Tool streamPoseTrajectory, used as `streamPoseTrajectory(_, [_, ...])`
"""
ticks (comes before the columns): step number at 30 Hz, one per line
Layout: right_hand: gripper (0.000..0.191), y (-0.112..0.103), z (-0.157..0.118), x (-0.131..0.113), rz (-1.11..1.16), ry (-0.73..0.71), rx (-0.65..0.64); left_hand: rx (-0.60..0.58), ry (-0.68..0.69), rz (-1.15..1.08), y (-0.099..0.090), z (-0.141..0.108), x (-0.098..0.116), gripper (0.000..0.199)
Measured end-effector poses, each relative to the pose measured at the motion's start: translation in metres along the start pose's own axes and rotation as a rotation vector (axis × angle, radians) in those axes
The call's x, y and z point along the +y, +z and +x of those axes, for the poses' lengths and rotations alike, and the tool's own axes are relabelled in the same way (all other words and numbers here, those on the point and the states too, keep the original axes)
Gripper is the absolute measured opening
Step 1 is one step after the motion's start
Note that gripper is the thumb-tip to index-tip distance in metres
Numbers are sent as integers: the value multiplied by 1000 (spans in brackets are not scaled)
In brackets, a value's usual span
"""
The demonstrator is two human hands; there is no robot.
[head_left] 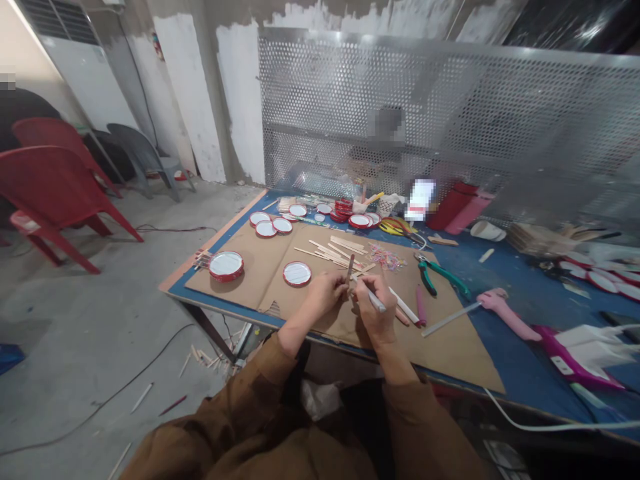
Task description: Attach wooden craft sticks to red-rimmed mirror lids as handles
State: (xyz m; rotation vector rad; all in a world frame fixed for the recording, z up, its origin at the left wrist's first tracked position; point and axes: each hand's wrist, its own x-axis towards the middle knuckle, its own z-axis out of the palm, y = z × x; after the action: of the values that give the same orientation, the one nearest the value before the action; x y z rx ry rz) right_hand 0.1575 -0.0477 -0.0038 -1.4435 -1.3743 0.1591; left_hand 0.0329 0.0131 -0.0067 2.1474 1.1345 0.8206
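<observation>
While the left hand point(324, 295) holds a wooden craft stick point(351, 267) upright between closed fingers, the right hand point(373, 310) is clenching a white marker pen point(374, 298) with its tip near the stick, above the brown cardboard sheet point(440, 353) on the tabletop point(500, 293), in the lower middle of the frame.

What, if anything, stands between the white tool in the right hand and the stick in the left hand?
Nothing visible does. The tip of the white pen-like tool in the right hand sits right by the wooden craft stick held in the left hand. Whether they touch, I cannot tell.
</observation>
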Motion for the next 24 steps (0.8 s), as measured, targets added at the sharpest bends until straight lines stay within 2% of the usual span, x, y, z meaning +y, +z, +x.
streamPoseTrajectory(7, [19, 0, -1, -2, 9, 13, 42, 0, 10, -41, 1, -1, 0, 17])
streamPoseTrajectory(19, [18, 1, 1, 3, 18, -20, 3, -3, 0, -24, 0, 0, -1, 15])
streamPoseTrajectory(22, [18, 1, 1, 3, 9, -66, -23, -6, 28, -48, -1, 0, 0, 16])
streamPoseTrajectory(24, [18, 1, 0, 3, 45, -66, 6, -14, 56, -78, -2, -1, 0, 18])
